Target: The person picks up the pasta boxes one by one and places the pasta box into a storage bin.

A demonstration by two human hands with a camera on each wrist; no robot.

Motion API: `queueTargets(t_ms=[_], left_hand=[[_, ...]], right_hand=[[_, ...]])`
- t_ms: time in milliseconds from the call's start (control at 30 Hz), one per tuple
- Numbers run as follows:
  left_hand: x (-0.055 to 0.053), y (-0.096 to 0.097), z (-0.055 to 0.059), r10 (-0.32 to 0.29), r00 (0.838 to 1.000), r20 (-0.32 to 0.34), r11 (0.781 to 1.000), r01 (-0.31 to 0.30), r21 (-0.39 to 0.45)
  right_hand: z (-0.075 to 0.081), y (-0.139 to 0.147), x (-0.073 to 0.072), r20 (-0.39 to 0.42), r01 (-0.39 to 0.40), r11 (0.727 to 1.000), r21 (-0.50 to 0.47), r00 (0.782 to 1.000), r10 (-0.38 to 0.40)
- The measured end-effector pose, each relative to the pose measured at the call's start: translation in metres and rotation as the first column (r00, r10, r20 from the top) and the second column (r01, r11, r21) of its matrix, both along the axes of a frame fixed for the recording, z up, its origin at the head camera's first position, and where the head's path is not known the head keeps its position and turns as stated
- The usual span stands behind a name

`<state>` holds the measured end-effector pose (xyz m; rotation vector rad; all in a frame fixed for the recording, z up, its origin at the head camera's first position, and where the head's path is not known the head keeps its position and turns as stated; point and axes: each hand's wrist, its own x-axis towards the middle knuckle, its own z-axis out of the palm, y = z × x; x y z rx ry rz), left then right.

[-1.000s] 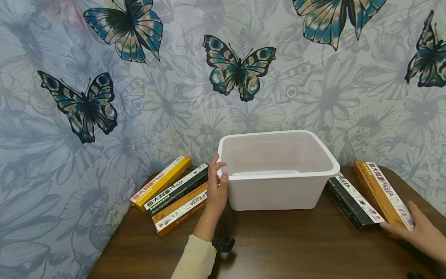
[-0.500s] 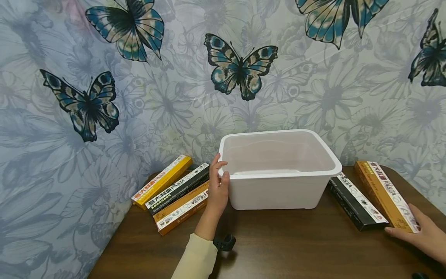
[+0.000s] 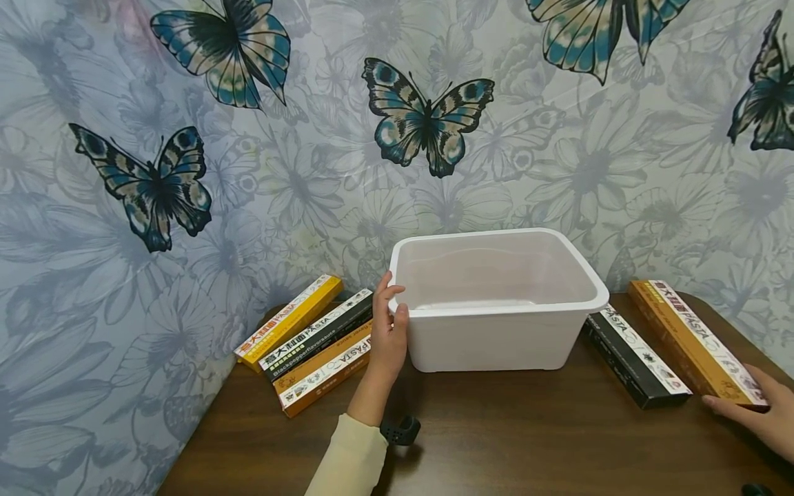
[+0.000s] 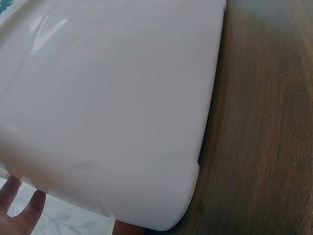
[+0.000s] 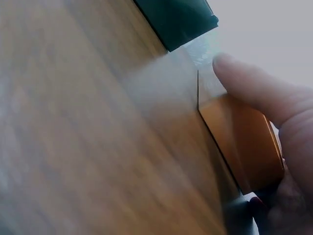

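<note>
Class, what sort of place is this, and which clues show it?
Probably a room in a home: butterfly-patterned wall covering, a brown wooden table, and pasta boxes on both sides of a white tub.

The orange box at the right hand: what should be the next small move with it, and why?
Probably the right hand should raise its orange box a little: it grips the near end, while the left hand holds the white bin at its left end.
</note>
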<state>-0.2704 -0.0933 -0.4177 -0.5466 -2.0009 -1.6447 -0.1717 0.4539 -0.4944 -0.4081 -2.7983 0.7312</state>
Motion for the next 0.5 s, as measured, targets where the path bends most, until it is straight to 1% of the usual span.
queueTargets(t_ms=[133, 267, 400, 500], left_hand=[[0.001, 0.000, 0.000, -0.003, 1.000, 0.005, 1.000, 0.003, 0.002], [0.001, -0.001, 0.000, -0.001, 1.000, 0.012, 1.000, 0.001, -0.004], [0.000, -0.001, -0.001, -0.003, 1.000, 0.012, 1.000, 0.003, -0.006], [0.000, -0.001, -0.001, -0.004, 1.000, 0.012, 1.000, 0.004, -0.006]], right_hand=[[-0.001, 0.000, 0.000, -0.006, 0.065, 0.998, 0.013, 0.998, -0.065], [-0.001, -0.004, 0.000, -0.013, 0.116, 0.993, -0.005, 0.993, -0.116], [-0.001, -0.010, 0.001, -0.049, 0.164, 0.985, -0.058, 0.985, -0.167], [0.001, -0.014, 0.002, -0.074, 0.207, 0.972, -0.113, 0.974, -0.216]])
